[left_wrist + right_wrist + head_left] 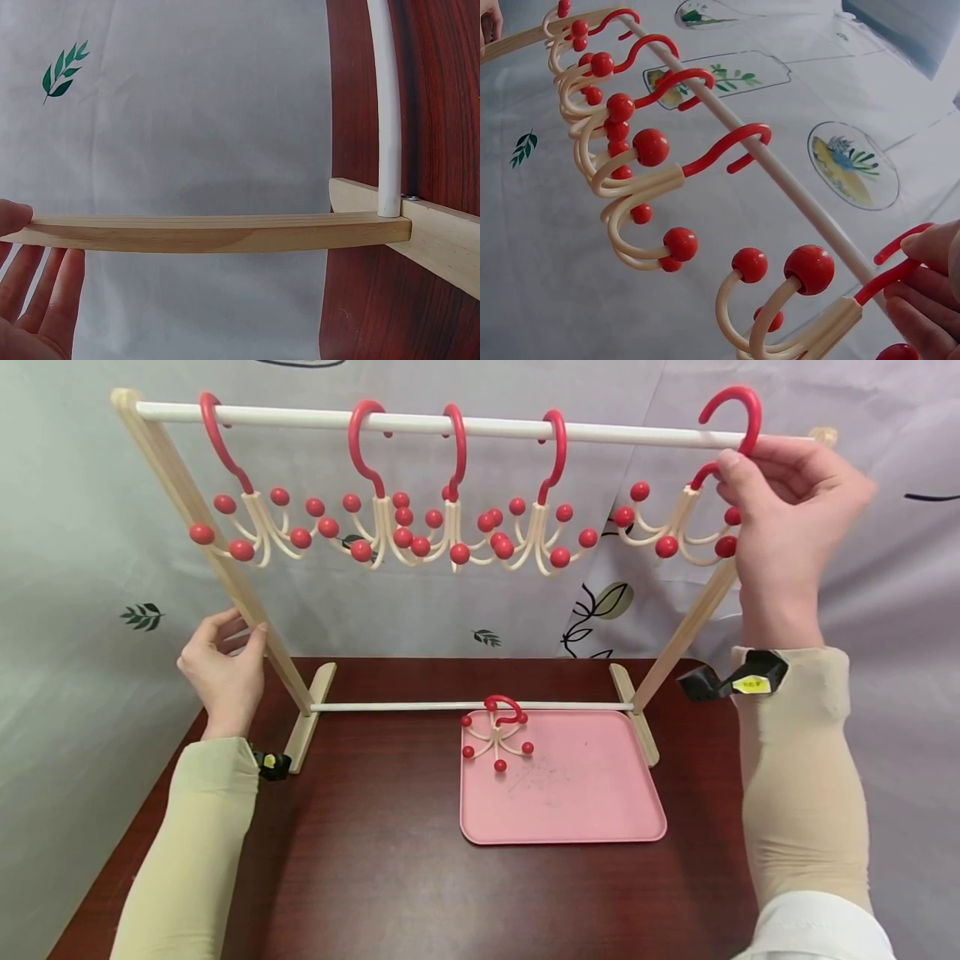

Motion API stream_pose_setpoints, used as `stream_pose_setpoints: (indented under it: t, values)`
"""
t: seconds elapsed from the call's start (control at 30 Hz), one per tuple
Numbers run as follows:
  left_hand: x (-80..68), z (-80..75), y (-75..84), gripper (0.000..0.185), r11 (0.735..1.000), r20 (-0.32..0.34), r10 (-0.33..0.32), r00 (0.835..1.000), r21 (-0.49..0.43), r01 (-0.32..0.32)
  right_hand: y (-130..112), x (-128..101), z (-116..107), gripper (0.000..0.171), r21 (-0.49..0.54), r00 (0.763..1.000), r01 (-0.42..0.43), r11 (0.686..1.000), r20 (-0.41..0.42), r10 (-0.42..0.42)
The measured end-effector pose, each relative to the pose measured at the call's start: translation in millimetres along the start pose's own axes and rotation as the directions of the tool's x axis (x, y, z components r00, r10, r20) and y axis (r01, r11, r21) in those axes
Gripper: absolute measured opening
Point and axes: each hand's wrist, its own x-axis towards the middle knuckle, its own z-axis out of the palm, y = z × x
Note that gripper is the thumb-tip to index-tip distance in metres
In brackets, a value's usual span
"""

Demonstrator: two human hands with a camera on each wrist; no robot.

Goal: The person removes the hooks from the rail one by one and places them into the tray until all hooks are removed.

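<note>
In the upper right of the head view, we saw the right hand (787, 514) pinching the red hook of a hanger (681, 514), thumb on one side and fingers on the other, with the grip narrow round the hook's lower bend. The hook's curve stood above the upper white rod (502, 427); we could not tell whether it touched the rod. Below the hook, the hanger's pale arms, tipped with red balls, spread out to the left of the hand.

At the left of the frame, we saw the left hand (225, 668) holding the left wooden post (280, 660). In the left wrist view, its thumb lay along one side of the post and its fingers along the other, at the left edge.

Across the top, from upper left to upper centre, we counted four hung hangers (382, 510) on the rod, the middle ones close together. At lower centre, we noted a pink tray (592, 793) on the dark red table (375, 827), with a loose hanger (496, 735) lying at the tray's upper left corner. Behind the tray, a lower white rod (405, 706) joined the left post to the right wooden post (689, 631), and a pale cloth (420, 618) with leaf prints filled the background.
</note>
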Motion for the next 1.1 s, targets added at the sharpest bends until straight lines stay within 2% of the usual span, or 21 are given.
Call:
stream_pose_setpoints:
  t: [0.23,0.5,0.77,1.1]
  values:
    - [1.0,-0.4,-0.3,0.031,1.000,-0.001,0.000,1.000,-0.003,0.000,-5.3,-9.9,-6.6,0.032,-0.006,0.999,0.034,0.999,-0.017,-0.034]
    - [0.3,-0.6,-0.9,0.031,1.000,-0.004,0.008,1.000,-0.009,-0.008,-1.0,-23.3,-17.8,0.031,-0.062,0.997,0.072,0.995,-0.008,-0.073]
    - [-0.3,-0.6,-0.5,0.031,1.000,0.001,0.006,1.000,-0.006,-0.006,8.8,-36.0,-29.5,0.034,-0.025,0.998,0.053,0.998,0.025,-0.052]
    - [-0.1,-0.5,0.0,0.031,1.000,-0.001,0.006,1.000,-0.002,-0.006,24.6,-51.4,-44.9,0.036,-0.117,0.997,-0.014,0.993,0.072,0.022]
